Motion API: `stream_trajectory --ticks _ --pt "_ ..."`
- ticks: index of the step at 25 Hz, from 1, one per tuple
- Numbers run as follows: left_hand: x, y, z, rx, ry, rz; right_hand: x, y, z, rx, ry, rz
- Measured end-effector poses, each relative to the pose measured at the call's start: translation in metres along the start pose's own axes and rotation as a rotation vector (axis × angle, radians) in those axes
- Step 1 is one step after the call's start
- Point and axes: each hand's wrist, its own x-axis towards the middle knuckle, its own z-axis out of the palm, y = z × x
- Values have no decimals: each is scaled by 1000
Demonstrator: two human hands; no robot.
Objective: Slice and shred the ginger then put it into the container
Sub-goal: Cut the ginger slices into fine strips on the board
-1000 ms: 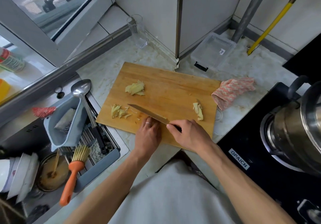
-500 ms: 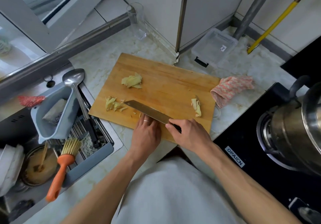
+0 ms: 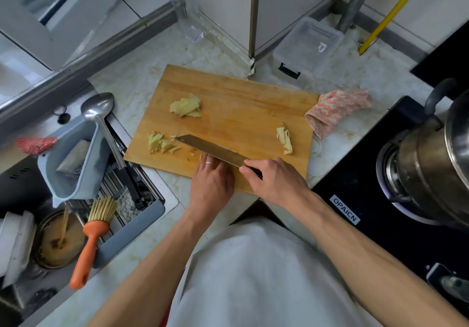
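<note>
On a wooden cutting board (image 3: 243, 113) at the centre of a marble counter, a knife (image 3: 210, 149) is gripped by its dark handle in the right hand (image 3: 276, 182), fingers curled round it, the blade pointing toward ten o'clock with its tip just beside a small pile of ginger shreds (image 3: 162, 144). The left hand (image 3: 210, 184) is laid at the board's six o'clock edge, its fingertips tucked under the blade's flank and hidden there; what they press on cannot be told. A heap of ginger slices (image 3: 186, 106) is seen at eleven o'clock on the board, and a separate strip of ginger (image 3: 285, 141) lies at three o'clock, well apart from the knife. The clear plastic container (image 3: 308, 47) is placed beyond the board at one o'clock, against the wall. A pink cloth (image 3: 337, 109) is bunched just off the board's right edge. A ladle (image 3: 101, 113) is propped on a grey bin (image 3: 73, 169) at nine o'clock, over the sink.
</note>
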Motion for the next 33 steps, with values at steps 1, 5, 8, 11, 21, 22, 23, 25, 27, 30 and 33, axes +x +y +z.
stream_trajectory --ticks 1,5,8,11,21,22,23,25,27,30,33 --pt "0 0 0 -7 10 -4 1 1 0 6 -2 3" --pt "0 3 -1 -21 36 -12 5 2 -2 -6 -8 9" --pt "0 5 -2 -16 38 -25 6 1 -2 -64 -4 -22" --pt "0 5 -2 -24 29 -30 5 0 0 -71 29 -51" --pt "-1 7 0 -54 56 -58 2 4 2 -56 15 -61" --pt "-1 8 0 -55 58 -61 2 6 3 -63 14 -71" --pt "-1 8 0 -56 61 -62 3 7 4 -70 13 -80" --pt "-1 9 0 -57 57 -65 4 10 4 -74 16 -88" --pt "-1 9 -1 -60 51 -70 6 11 3 -74 25 -90" --pt "-2 9 1 -56 50 -66 4 10 4 -97 23 -100" --pt "-2 9 3 -56 64 -75 3 7 5 -120 16 -119"
